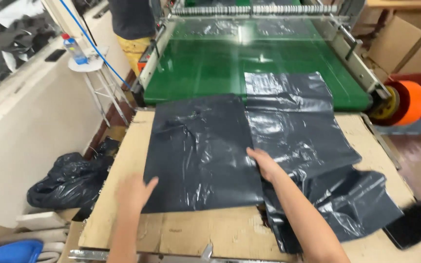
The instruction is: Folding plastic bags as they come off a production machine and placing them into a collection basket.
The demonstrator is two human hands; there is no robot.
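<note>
Two stacks of shiny black plastic bags lie on a cardboard-covered table (123, 160). The left stack (198, 151) lies flat and squared. The right stack (296, 131) reaches back onto the green conveyor belt (205, 68) and slumps toward the front right. My left hand (135, 192) is open, blurred, at the lower left corner of the left stack. My right hand (265, 163) rests flat, fingers apart, on the seam between the two stacks.
A person in dark top and yellow trousers (132, 29) stands at the machine's far left. A full black bag (69, 180) sits on the floor at left. A stool with a bottle (76, 51), an orange roll (408, 102) and cardboard boxes (405, 44) surround the machine.
</note>
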